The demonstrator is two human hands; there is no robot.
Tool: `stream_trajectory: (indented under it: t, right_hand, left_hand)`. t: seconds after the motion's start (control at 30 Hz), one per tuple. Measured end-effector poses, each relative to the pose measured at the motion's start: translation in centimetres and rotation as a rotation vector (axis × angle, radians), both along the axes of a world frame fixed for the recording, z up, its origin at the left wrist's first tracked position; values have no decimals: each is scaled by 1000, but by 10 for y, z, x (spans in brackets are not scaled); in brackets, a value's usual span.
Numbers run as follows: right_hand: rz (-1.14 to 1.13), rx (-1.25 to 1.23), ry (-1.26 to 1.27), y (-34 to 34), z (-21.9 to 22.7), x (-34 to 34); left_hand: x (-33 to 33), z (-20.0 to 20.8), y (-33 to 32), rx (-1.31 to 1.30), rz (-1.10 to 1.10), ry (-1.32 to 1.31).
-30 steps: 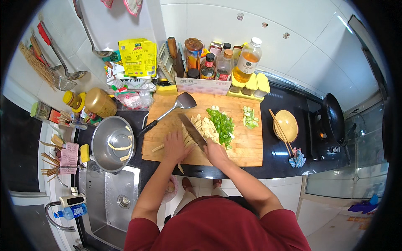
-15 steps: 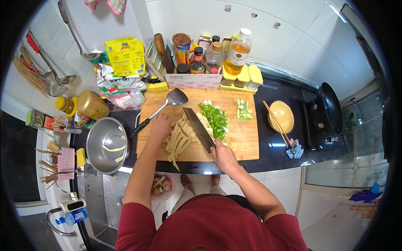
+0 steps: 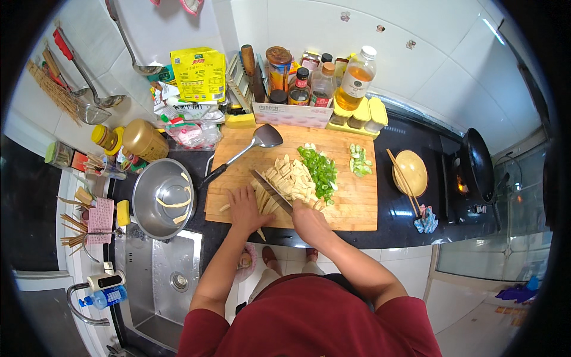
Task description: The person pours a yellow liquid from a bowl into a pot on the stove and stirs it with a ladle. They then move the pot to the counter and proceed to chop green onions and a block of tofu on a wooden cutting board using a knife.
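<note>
Head view shows two bare hands over a wooden cutting board (image 3: 351, 208), which lies on the dark counter (image 3: 392, 225). The right hand (image 3: 310, 221) is closed firmly around the handle of a broad knife (image 3: 270, 190); its blade points forward and to the left. The left hand (image 3: 244, 209) is palm down, with fingers extended and slightly apart, and it rests on pale strips (image 3: 266, 204) at the left side of the blade. To the right of the blade lie cut pale pieces (image 3: 289, 177), and just beside them is chopped green vegetable (image 3: 320, 172). A spatula (image 3: 267, 136) lies farther back on the board. Left of the board stands a steel bowl (image 3: 143, 199), in which there are a few pale strips.
</note>
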State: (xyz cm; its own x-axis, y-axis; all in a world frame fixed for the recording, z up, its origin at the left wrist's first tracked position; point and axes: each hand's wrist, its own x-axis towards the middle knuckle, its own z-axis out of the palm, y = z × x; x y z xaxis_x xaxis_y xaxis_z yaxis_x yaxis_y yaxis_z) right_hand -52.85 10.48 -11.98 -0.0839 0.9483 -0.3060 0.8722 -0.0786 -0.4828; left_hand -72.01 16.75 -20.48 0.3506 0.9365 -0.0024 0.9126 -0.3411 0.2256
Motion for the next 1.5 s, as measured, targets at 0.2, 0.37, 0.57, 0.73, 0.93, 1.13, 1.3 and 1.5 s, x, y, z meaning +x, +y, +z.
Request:
stream_trajectory:
  t: [0.2,0.37,0.57,0.73,0.93,1.13,1.3,1.5]
  right_hand:
    - [49,-42,-108,15,-3,-9]
    - [27,-43,-84,32,-30,-22]
    - [-113,54,58,31,-55,-21]
    - [-202,97,121,37,-45,-9]
    - [-323,84,145,17,8,42]
    - [-430,147,114,-15,18,94]
    - [-450,169,148,-32,15,115]
    - [-426,147,149,-46,13,135]
  left_hand:
    - [1,-26,-2,44,-18,-73]
    - [5,-26,2,35,-9,-104]
    - [9,-22,1,50,-22,-129]
    - [11,-47,23,138,32,-47]
    - [17,-7,26,202,5,-184]
    - [53,0,25,434,23,-287]
    - [127,1,33,397,-145,-318]
    - [182,-17,45,158,79,-10]
